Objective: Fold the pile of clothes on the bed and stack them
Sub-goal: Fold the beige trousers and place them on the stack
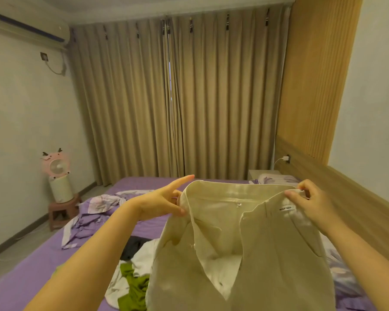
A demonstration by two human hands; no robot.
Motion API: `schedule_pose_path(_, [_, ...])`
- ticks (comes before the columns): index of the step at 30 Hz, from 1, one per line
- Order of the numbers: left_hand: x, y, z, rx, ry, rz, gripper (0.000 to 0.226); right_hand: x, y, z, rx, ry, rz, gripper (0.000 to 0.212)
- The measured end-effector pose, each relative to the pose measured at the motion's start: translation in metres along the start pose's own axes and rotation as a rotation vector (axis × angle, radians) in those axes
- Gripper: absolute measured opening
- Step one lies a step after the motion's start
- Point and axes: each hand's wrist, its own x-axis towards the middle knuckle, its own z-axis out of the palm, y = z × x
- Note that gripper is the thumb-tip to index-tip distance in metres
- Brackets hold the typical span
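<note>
**Both hands hold the cream trousers up by the waistband**

Head view: my left hand (160, 202) pinches the left end of the waistband between thumb and curled lower fingers, while its index finger sticks out straight, pointing up and away toward the curtains (177, 97). My right hand (310, 203) grips the right end of the waistband, thumb on the near side and fingers curled over the top edge. Both forearms reach forward from the lower corners, bare, with the wrists at about the same height and the hands well apart, so the waistband is stretched open between them.

The cream trousers (245, 254) hang from my two hands above the bed (32, 265), fly open, with a small label showing inside the band near my right hand. The fabric drops toward the bottom edge and hides what lies under it.

Below and to the left of the trousers, the rest of the pile lies on the purple sheet: an olive green garment (133, 288), a white garment (144, 254) around it, and a dark garment (134, 244) just beyond. Further off, beyond my left forearm, a crumpled purple-and-white quilt (92, 214) sits on the bed.

By the left wall, a pink fan (56, 164) stands on a white bin atop a small stool (58, 212). An air conditioner (29, 23) is mounted high on that wall.
</note>
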Motion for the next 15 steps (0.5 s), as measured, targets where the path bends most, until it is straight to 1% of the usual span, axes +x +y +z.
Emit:
schedule_pose_path(3, [0.01,0.001,0.016,0.144,0.083,0.072,0.086,0.002,0.004,-0.002,0.006,0.001,0.006,0.026])
schedule_pose_path(4, [0.013,0.0,0.021,0.23,0.133,0.114,0.084,0.003,0.005,-0.002,0.013,0.004,0.009,0.026])
schedule_pose_path(6, [0.022,-0.002,0.031,0.371,0.289,0.244,0.073,0.004,0.009,-0.003,0.039,0.017,0.023,0.027])
schedule_pose_path(7, [0.026,-0.003,0.035,0.371,0.369,0.302,0.065,0.004,0.01,-0.004,0.065,0.024,0.034,0.027])
schedule_pose_path(8, [0.029,-0.002,0.039,0.315,0.441,0.328,0.059,0.005,0.012,-0.006,0.093,0.028,0.044,0.028])
schedule_pose_path(10, [0.034,-0.001,0.043,0.22,0.544,0.332,0.051,0.006,0.015,-0.009,0.133,0.02,0.059,0.03])
schedule_pose_path(11, [0.037,0.001,0.044,0.221,0.585,0.327,0.049,0.007,0.016,-0.01,0.146,0.011,0.066,0.031])
schedule_pose_path(12, [0.039,0.003,0.045,0.238,0.613,0.32,0.05,0.008,0.018,-0.012,0.16,0.002,0.073,0.031])
schedule_pose_path(13, [0.04,0.006,0.046,0.267,0.62,0.318,0.056,0.009,0.02,-0.014,0.171,-0.005,0.078,0.031])
schedule_pose_path(15, [0.04,0.011,0.046,0.44,0.572,0.338,0.073,0.011,0.023,-0.017,0.182,-0.017,0.085,0.029])
